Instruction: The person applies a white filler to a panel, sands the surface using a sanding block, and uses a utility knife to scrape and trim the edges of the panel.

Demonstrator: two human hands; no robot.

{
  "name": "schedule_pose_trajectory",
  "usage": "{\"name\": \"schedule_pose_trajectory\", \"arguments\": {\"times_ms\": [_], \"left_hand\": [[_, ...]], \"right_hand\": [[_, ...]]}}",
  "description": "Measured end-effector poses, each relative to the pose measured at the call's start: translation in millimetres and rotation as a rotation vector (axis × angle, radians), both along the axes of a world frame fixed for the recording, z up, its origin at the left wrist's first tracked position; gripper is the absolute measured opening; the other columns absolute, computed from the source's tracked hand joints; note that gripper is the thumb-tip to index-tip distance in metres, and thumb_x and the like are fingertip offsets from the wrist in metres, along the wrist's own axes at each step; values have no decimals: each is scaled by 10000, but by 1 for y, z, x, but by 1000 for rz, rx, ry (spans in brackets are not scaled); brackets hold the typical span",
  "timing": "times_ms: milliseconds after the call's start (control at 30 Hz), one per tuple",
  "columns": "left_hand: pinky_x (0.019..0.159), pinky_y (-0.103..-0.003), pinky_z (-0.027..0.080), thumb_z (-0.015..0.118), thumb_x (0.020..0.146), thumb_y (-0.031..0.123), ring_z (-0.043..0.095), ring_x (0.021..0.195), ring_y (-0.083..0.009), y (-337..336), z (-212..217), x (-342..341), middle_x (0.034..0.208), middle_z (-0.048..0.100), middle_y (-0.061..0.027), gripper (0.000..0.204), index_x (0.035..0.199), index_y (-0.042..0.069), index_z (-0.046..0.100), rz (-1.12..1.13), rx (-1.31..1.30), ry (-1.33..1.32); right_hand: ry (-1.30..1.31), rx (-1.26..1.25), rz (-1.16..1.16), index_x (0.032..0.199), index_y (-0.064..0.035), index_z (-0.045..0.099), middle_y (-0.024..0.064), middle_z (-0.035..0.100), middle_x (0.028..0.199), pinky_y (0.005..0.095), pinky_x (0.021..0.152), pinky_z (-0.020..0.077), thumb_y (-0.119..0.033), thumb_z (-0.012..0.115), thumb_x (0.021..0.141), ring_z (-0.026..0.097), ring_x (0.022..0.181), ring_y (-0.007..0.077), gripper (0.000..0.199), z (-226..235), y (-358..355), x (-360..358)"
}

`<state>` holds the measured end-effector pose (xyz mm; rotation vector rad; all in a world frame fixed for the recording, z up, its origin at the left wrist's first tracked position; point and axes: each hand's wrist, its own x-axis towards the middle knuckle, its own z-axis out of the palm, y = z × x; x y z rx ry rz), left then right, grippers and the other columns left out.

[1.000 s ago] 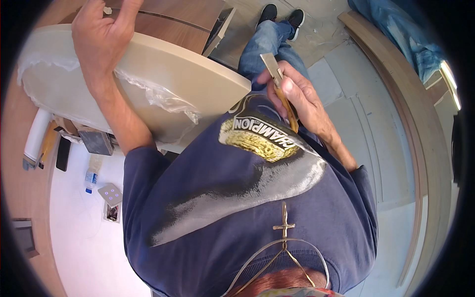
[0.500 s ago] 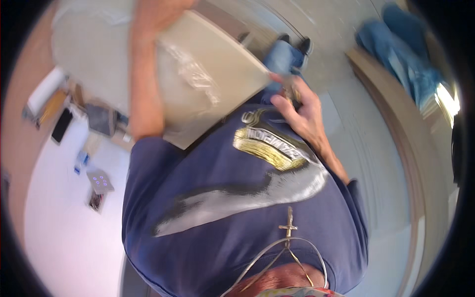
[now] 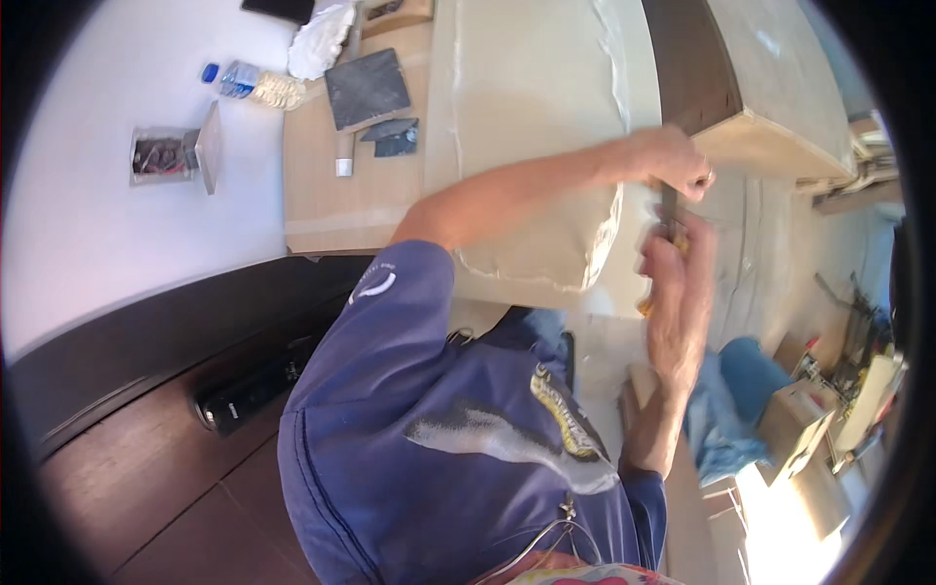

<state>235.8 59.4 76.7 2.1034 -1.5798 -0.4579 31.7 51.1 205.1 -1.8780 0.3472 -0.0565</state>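
Observation:
My right hand [image 3: 678,278] is wrapped round a narrow-bladed hand tool [image 3: 670,202] with yellow showing on its handle; blur hides its exact kind. Just beyond it, at the blade's far end, my left hand [image 3: 668,161] has its fingers curled in. Whether those fingers pinch the blade or something else I cannot tell. Under my left forearm lies a large beige panel [image 3: 526,107] with a curved right edge. Crinkled clear film or tape [image 3: 602,239] runs along parts of it. Both hands are by the panel's right edge.
On a wooden surface to the left lie a dark square pad [image 3: 368,90], dark scraps [image 3: 394,136] and a crumpled white cloth [image 3: 321,41]. An open wall socket box [image 3: 164,156] and a clear bottle [image 3: 253,85] are farther left. A wooden cabinet [image 3: 795,83] stands far right.
My view has swung round. My left hand has left the panel's far side and come next to my right hand, which still grips the tool. The cabinet and wooden surface now show.

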Motion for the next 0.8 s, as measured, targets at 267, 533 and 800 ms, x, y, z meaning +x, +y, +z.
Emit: {"name": "schedule_pose_trajectory", "arguments": {"times_ms": [267,533,800], "left_hand": [[620,-521,454,620,852,252,603,679,-389,-18,0,-14,719,652,-147,206,762,71,658,55,-214,148],[672,-496,490,631,864,252,652,755,-371,-14,4,-22,803,689,-172,213,841,53,703,43,-229,212],[724,-471,526,641,875,252,701,831,-353,-31,1,-23,888,727,-197,245,920,36,749,-56,-210,183]], "right_hand": [[-78,90,816,1325,-3,563,218,715,901,430,730,549,-136,582,1001,724,794,325,351,-28,181,201],[-294,-160,892,1428,22,486,226,721,1016,427,844,566,-195,614,981,725,960,359,513,-68,311,263],[-592,-808,953,1587,-316,358,177,426,1581,694,1091,341,-519,894,670,477,1391,424,1082,-53,221,284]]}}
